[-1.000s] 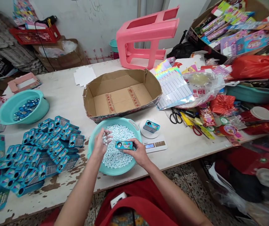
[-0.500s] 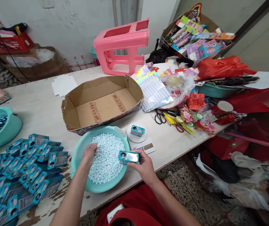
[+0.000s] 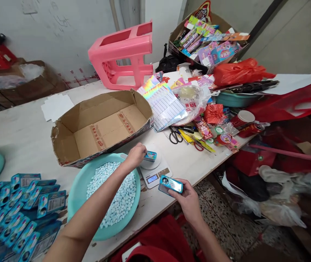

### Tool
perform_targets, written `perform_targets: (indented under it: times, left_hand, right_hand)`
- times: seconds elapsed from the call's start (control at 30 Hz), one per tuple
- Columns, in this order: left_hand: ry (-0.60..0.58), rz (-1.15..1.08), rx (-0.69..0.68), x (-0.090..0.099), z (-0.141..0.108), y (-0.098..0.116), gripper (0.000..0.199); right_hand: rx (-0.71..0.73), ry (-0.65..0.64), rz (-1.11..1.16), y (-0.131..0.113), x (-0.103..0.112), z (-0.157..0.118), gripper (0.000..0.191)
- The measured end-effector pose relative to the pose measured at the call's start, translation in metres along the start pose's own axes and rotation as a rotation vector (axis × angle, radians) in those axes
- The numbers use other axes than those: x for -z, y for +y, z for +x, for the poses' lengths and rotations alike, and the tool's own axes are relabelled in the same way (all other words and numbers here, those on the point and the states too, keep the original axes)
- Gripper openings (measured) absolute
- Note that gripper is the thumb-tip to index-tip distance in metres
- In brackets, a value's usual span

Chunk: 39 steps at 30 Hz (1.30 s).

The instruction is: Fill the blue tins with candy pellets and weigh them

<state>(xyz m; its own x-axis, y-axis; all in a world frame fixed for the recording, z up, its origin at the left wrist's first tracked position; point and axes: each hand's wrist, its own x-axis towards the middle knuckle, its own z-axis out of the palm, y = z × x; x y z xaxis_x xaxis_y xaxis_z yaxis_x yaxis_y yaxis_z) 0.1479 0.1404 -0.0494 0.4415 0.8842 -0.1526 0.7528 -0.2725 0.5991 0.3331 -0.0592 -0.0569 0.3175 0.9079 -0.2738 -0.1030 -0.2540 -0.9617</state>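
My left hand (image 3: 137, 157) is over the left part of a white digital scale (image 3: 156, 175), its fingers bunched at the end of a small blue tin (image 3: 150, 156) on the round plate; what the fingertips hold is hidden. My right hand (image 3: 186, 196) grips another blue tin (image 3: 171, 184) in front of the scale, with its round opening facing up. Under my left forearm stands a turquoise basin (image 3: 75, 203) of pale blue candies (image 3: 121, 203). The scale's display is lit.
Many blue tins (image 3: 16, 225) lie in rows at the lower left. An open cardboard box (image 3: 101, 127) sits behind the basin. Black scissors (image 3: 175, 135), a pink stool (image 3: 122, 51) and a carton of packages (image 3: 212, 40) are farther off.
My left hand has moved from the candies to the tin on the scale. My right hand, still holding its tin, has moved right, away from the basin. The camera view has shifted right.
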Motion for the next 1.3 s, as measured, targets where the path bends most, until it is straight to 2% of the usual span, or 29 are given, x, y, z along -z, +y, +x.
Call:
perform_targets:
  times: [0.13,0.23,0.33,0.43,0.53,0.63,0.73,0.8,0.9,1.0,1.1,1.3]
  left_hand:
    - [-0.043,0.161,-0.046,-0.004,0.004,-0.001,0.028]
    - [-0.032,0.140,-0.061,-0.002,0.003,-0.004,0.029]
    - [0.010,0.051,-0.042,-0.002,0.004,-0.008,0.021]
    - [0.063,-0.156,0.028,-0.001,0.004,-0.012,0.013]
    - [0.103,-0.533,0.133,0.006,-0.005,-0.017,0.011]
    - [0.136,-0.873,0.208,0.020,-0.031,-0.025,0.020]
    - [0.107,-0.992,0.311,0.032,-0.073,-0.043,0.031]
    - [0.096,-0.994,0.426,0.033,-0.104,-0.060,0.037]
    - [0.092,-0.927,0.575,0.023,-0.145,-0.087,0.041]
    - [0.033,-0.788,0.623,0.009,-0.170,-0.101,0.038]
    - [-0.006,-0.646,0.602,0.001,-0.177,-0.103,0.030]
    - [-0.031,-0.384,0.518,0.000,-0.167,-0.096,0.019]
  right_hand:
    - [-0.012,0.052,0.030,0.006,0.010,0.004,0.041]
    - [-0.032,0.052,0.047,0.009,0.011,0.006,0.041]
    - [-0.036,0.047,0.060,0.007,0.008,0.008,0.041]
    - [-0.035,0.051,0.059,0.004,0.004,0.008,0.042]
    - [-0.027,0.068,0.032,0.002,0.003,0.008,0.043]
    - [-0.013,0.087,0.013,0.002,0.004,0.008,0.043]
    - [-0.003,0.107,0.016,0.003,0.007,0.008,0.043]
    - [-0.002,0.121,0.024,0.005,0.010,0.007,0.043]
    - [-0.007,0.145,0.035,0.008,0.013,0.004,0.043]
    - [-0.011,0.163,0.034,0.012,0.014,0.001,0.045]
    - [-0.019,0.163,0.044,0.014,0.012,-0.002,0.045]
    - [-0.022,0.156,0.050,0.016,0.009,-0.007,0.044]
